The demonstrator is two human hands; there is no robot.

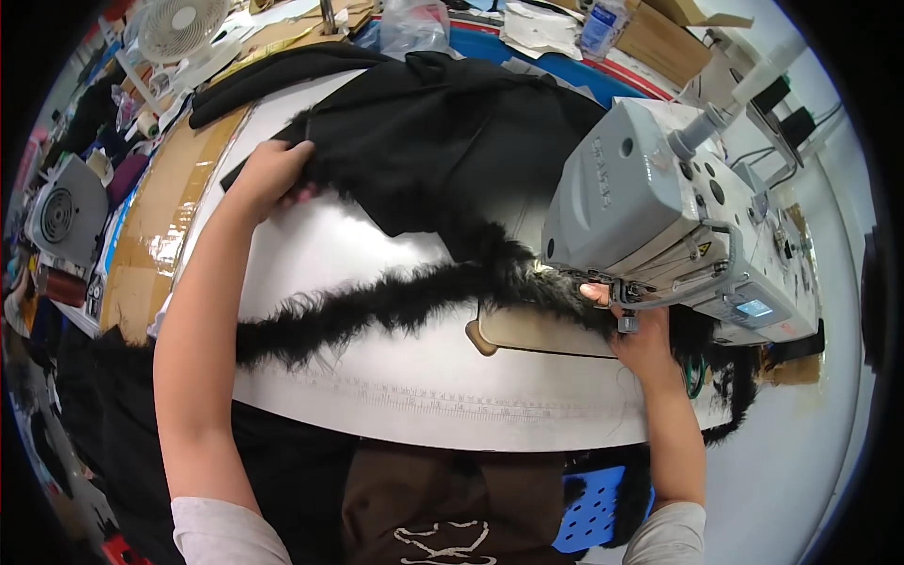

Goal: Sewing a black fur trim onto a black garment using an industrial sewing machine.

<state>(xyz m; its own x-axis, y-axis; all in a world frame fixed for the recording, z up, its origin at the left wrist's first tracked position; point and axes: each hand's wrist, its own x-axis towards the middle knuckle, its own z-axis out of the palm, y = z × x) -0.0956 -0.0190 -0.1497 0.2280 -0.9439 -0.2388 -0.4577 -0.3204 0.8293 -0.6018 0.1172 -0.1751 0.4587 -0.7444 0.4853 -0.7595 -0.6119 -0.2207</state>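
My left hand [279, 177] is closed on the left edge of a black fabric piece [424, 132], which spreads over the sewing table. Along that fabric's edge runs black fur. A long black fur trim [367, 306] crosses the white table top and passes under the head of a grey-and-white sewing machine [650, 207]. Close beside the presser foot [623, 294], my right hand [645, 334] grips the fur, one fingertip showing in the machine's light. The machine's parts hide its other fingers.
A printed ruler scale [452, 403] marks the table's near edge. More black fabric [113, 405] hangs at the left, and fur droops off the right side. A white fan [184, 28], a cardboard box [664, 42] and a plastic bag [414, 26] stand behind. A blue perforated piece [591, 508] is below.
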